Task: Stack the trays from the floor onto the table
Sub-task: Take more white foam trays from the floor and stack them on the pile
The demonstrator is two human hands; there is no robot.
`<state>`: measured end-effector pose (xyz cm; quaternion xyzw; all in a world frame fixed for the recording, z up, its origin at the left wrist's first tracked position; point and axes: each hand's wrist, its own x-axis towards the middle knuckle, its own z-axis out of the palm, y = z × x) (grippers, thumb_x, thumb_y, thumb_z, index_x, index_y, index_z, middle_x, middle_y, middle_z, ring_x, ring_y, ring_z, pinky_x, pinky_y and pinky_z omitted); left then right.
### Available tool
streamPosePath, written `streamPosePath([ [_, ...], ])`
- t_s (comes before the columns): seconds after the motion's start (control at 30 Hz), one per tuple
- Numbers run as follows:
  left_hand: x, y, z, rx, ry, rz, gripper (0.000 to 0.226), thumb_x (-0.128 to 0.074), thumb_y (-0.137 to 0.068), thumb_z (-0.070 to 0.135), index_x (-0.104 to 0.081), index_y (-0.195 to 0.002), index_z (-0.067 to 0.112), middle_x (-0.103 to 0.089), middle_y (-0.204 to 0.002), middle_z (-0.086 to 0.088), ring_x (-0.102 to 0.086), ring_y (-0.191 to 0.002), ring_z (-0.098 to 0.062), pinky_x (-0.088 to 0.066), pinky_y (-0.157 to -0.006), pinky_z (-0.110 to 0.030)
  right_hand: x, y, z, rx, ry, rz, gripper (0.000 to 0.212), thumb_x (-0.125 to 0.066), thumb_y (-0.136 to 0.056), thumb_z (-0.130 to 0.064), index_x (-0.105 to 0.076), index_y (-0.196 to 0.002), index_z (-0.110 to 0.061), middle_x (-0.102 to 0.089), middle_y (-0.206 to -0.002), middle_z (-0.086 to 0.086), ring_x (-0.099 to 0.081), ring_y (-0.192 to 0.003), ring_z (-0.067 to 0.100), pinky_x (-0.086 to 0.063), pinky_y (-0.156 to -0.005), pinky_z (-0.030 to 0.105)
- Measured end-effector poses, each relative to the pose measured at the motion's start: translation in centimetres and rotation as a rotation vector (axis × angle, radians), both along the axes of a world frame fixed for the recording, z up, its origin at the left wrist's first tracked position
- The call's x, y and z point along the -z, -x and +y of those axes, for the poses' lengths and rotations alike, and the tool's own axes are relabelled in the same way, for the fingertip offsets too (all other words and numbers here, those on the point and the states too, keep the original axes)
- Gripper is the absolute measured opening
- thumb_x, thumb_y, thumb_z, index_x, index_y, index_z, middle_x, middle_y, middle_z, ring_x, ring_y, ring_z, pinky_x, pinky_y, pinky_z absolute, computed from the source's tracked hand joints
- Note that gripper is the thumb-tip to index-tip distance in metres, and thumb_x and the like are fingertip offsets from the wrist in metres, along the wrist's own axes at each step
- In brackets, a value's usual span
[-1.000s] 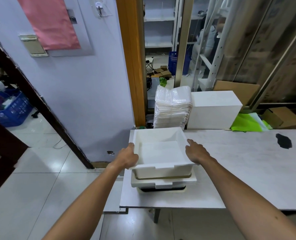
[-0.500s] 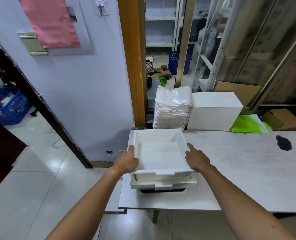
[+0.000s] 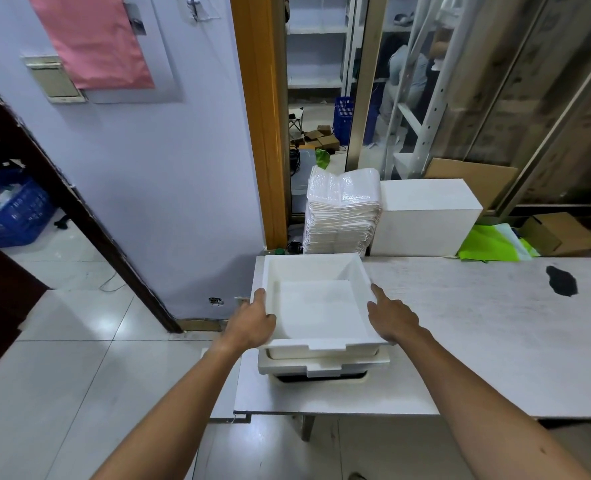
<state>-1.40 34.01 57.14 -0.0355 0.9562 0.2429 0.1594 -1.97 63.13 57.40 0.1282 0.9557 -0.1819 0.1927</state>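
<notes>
left hand [image 3: 252, 323] and right hand [image 3: 392, 317] clasp opposite rims of the top tray [image 3: 316, 306], held between them.

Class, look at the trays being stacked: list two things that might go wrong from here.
1. The left hand and right hand hold the top tray by its sides; released before seating in the lower tray, it might tip.
2. The trays stand near the left edge of the table; a push may slide them off.
</notes>
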Motion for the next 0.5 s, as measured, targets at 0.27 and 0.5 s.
streamPosePath([
  [0.27, 0.0, -0.51, -0.03, 0.004, -0.032, 0.018, 0.045, -0.046, -0.093, 0.022, -0.031, -0.136, 0.018, -0.061, -0.11, -0.014, -0.053, -0.091, -0.033, -0.051, -0.084, -0.047, 0.23, 0.0, 0.04, -0.03, -0.023, -0.046, 0.063, -0.027, -0.102, -0.033, -0.003, -0.16, -0.037, -0.063, -0.106, 0.008, -0.055, -0.09, 0.028, -0.04, -0.075, 0.036],
  [0.5, 0.32, -0.82, 0.08, -0.002, -0.02, 0.038, 0.045, -0.046, -0.092, 0.024, -0.03, -0.134, 0.021, -0.063, -0.111, -0.014, -0.058, -0.095, -0.038, -0.053, -0.083, -0.048, 0.65, -0.05, -0.04, -0.03, -0.006, -0.063, 0.065, -0.027, -0.101, -0.032, 0.0, -0.16, -0.036, -0.06, -0.1, 0.007, -0.057, -0.088, 0.028, -0.041, -0.073, 0.036],
])
